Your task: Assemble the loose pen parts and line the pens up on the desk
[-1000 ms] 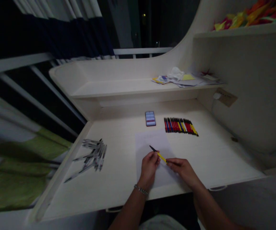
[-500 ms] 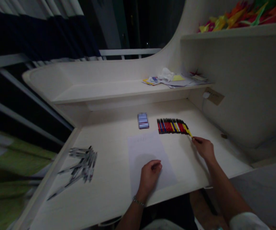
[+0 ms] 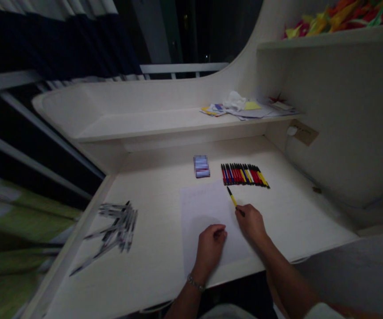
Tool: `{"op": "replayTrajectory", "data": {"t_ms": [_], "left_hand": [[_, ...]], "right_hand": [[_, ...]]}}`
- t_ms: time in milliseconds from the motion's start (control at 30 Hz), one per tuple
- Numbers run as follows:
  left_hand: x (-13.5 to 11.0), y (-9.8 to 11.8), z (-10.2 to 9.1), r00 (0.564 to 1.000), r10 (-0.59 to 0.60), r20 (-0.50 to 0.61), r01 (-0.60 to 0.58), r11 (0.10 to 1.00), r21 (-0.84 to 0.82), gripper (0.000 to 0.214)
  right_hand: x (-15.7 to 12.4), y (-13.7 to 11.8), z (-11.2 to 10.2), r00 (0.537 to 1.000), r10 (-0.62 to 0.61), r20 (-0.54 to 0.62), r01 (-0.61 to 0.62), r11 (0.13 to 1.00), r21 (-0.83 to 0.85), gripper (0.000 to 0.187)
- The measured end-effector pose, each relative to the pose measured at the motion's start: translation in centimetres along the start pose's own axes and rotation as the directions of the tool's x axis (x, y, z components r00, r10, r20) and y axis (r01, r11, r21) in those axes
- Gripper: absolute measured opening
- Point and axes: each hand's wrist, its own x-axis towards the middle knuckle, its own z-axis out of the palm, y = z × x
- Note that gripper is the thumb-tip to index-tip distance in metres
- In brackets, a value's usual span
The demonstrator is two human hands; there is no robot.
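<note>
A yellow pen (image 3: 232, 197) with black ends is pinched in my right hand (image 3: 251, 222), over the right edge of a white sheet of paper (image 3: 196, 208). Its black tip points away from me, toward the row. My left hand (image 3: 210, 246) rests on the lower part of the sheet, fingers curled in loosely, with nothing visible in them. Just beyond the right hand lies a neat row of coloured pens (image 3: 244, 174), red, blue, yellow and white, side by side with black ends.
Left on the desk (image 3: 158, 248) is a loose heap of clear pens (image 3: 118, 226). A phone (image 3: 201, 166) lies behind the paper. Papers and a crumpled tissue (image 3: 235, 101) sit on the low shelf. A cable (image 3: 297, 165) runs down the right wall.
My right hand has drawn the yellow pen away from the right end of the row and carried it left to the paper. The left hand stays curled on the sheet.
</note>
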Motion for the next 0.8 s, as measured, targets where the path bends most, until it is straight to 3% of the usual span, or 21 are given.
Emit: {"op": "replayTrajectory", "data": {"t_ms": [600,700,800], "left_hand": [[-0.3,0.5,0.0,0.999,0.034,0.006,-0.034,0.999,-0.036,0.019],[-1.2,1.1,-1.1,0.998,0.052,-0.018,-0.052,0.998,-0.04,0.018],[-2.1,1.0,-3.8,0.994,0.067,-0.085,-0.065,0.998,0.026,0.017]], "right_hand": [[-0.3,-0.3,0.2,0.999,-0.032,-0.009,0.032,0.998,0.047,0.031],[-0.6,-0.5,-0.2,0.997,-0.06,-0.04,0.061,0.998,0.015,0.034],[-1.2,-0.9,0.1,0.985,-0.122,-0.12,0.117,0.992,-0.048,0.037]]}}
